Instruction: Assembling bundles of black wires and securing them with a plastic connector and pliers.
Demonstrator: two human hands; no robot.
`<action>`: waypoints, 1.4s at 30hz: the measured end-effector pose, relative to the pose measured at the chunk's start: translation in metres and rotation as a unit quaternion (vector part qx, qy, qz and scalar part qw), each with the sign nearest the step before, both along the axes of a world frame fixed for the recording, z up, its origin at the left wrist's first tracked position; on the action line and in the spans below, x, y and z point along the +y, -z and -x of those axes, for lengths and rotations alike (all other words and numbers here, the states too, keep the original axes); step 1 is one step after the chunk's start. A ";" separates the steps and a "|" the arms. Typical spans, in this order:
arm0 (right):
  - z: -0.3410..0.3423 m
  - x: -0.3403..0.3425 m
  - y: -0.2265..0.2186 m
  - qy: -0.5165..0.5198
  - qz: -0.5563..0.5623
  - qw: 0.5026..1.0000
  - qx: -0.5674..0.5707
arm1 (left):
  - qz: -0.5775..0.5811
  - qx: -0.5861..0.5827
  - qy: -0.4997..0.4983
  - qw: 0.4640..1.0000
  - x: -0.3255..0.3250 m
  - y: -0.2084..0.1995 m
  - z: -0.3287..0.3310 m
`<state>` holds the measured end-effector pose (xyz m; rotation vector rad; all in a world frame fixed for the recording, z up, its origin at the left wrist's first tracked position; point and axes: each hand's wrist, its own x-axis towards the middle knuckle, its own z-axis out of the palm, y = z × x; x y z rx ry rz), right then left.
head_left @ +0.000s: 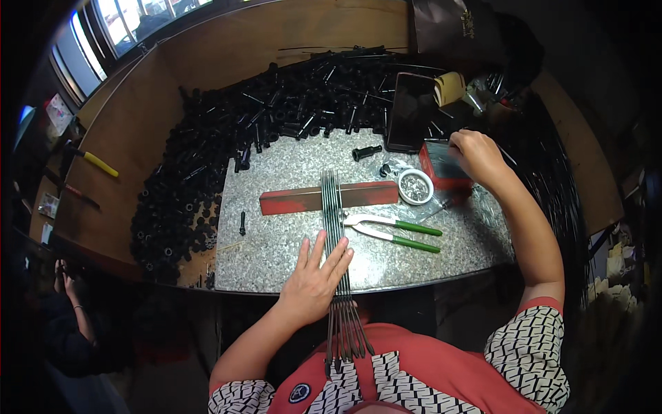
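Observation:
Several thin dark rods (332, 207) lie side by side across a worn red bar (289, 201), their near ends reaching over the table edge towards my chest. My left hand (316, 281) rests on them palm down, fingers stretched and spread. At the right, my right hand (476, 155) is over an open red box (433, 164) with its fingers curled together. Its fingertips are partly hidden, so anything in them cannot be made out. Beside the rods lie pincers with green handles (417, 234). A white round dish (416, 187) of small metal pieces stands next to the box.
Black cylindrical parts (296, 103) are heaped along the back and left of the speckled stone slab (276, 255). A dark tablet-like panel (410, 110) leans behind the box. Long black rods (558, 172) line the right side. Another person's hands (65, 279) show at far left.

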<state>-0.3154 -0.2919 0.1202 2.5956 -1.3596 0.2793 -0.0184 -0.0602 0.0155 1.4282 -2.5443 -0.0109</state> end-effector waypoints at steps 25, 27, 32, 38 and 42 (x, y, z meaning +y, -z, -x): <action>-0.050 0.041 0.054 -0.211 0.032 0.968 -0.131 | -0.001 -0.006 -0.060 0.998 0.011 -0.002 0.002; -0.075 0.043 0.067 -0.228 0.041 0.968 -0.102 | 0.001 0.000 -0.056 0.998 0.010 -0.003 0.003; -0.113 0.039 0.083 -0.225 0.028 0.972 -0.059 | 0.001 0.019 -0.063 0.998 0.009 -0.001 0.005; -0.122 0.036 0.088 -0.207 0.021 0.977 -0.040 | 0.015 0.024 -0.060 0.998 0.008 0.003 0.002; -0.122 0.033 0.090 -0.213 0.033 0.975 -0.054 | 0.024 0.020 -0.053 0.998 0.007 0.004 0.001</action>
